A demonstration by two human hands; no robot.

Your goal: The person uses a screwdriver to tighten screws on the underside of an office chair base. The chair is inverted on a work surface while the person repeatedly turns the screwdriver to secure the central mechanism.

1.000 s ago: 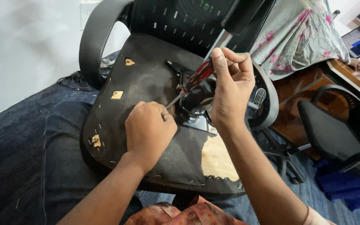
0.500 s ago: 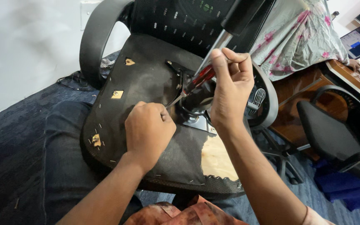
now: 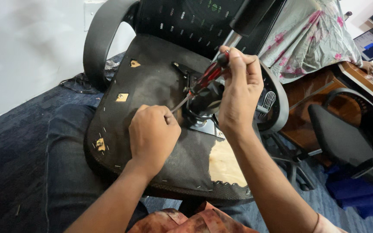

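Note:
An upturned black office chair seat (image 3: 152, 86) rests across my lap, its underside facing me. My right hand (image 3: 240, 92) grips a screwdriver (image 3: 203, 80) with a red and black handle; its metal shaft slants down to the left. My left hand (image 3: 152, 133) is fisted on the seat's fabric, fingers pinched at the screwdriver's tip. A black metal mechanism and silver plate (image 3: 206, 125) sit at the seat's middle, just right of the tip. Bare plywood (image 3: 225, 164) shows where the fabric is torn away.
A black armrest (image 3: 102, 39) curves up at the left, and the mesh backrest (image 3: 182, 21) stands behind. A second black chair (image 3: 350, 142) is at the right. A flowered cloth (image 3: 311, 39) drapes over a wooden desk (image 3: 363, 75). Blue carpet (image 3: 9, 164) covers the floor.
Both hands stay in place on the seat; the right hand's grip on the screwdriver handle shifts only slightly.

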